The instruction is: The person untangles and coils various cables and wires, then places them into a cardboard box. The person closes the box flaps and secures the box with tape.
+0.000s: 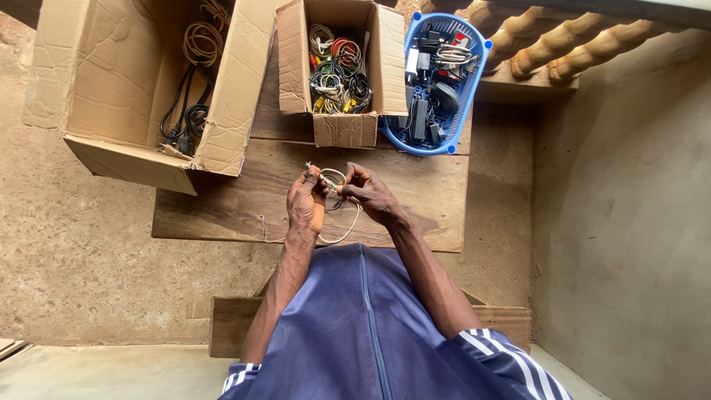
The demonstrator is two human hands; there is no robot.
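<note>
Fingers [317, 178] of the left hand [306, 204] pinch a thin pale cable [342, 222] near its top end, thumb and forefinger closed on it. Right hand [370, 194] fingers also clenched on the same cable, just beside the left ones, nearly touching. Cable is bunched into a small coil between both hands, with a loop hanging down toward the torso, over the front edge of the wooden surface [244, 207]. A short stub of the cable sticks up above the left fingertips. Both hands hover above the surface, roughly centred.

Behind the hands, three containers sit on the surface. Large cardboard box [111, 81] at far left, flaps open, overhanging the surface edge; inside are black power cords [185, 118] and a beige coiled cable. Smaller cardboard box [341, 130] in the middle, open, packed with mixed coloured coiled cables [337, 74]. Blue plastic basket [474, 70] to the right, touching the small box, filled with black adapters and chargers [422, 118].

A small piece of string [264, 228] lies on the surface left of the left wrist. Person wears a blue zip top [370, 333] with white-striped sleeves. A wooden bench [229, 326] sits under the person. Ground is bare concrete; turned wooden balusters [563, 37] at top right.
</note>
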